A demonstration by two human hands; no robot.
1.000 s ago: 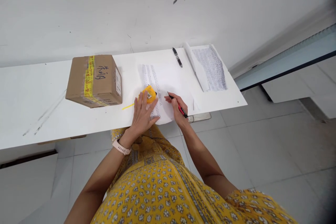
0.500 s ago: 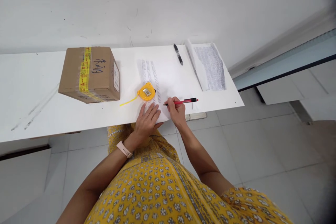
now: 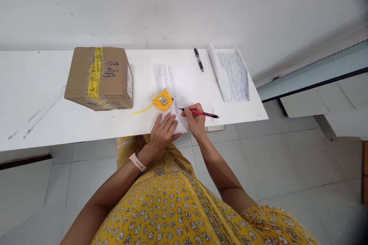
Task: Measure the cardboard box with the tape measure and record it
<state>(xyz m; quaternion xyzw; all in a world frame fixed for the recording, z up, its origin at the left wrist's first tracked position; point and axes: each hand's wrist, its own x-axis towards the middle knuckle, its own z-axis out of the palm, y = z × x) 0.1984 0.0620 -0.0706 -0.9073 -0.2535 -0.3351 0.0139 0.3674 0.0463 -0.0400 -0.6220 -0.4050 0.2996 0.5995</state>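
Note:
My left hand lies flat with fingers spread on a white sheet of paper that carries printed columns, near the table's front edge. My right hand is closed on a red pen, its tip touching the paper to the left. A yellow tape measure rests on the paper just beyond my left fingers, a short length of yellow tape pulled out to its left.
A taped cardboard box with handwriting stands on the white table to the left. A black pen and a second printed sheet lie at the back right. A wall rises behind; tiled floor below.
My left hand came off the tape measure and slid back onto the paper's near edge. My right hand turned the red pen so that its tip points left onto the sheet.

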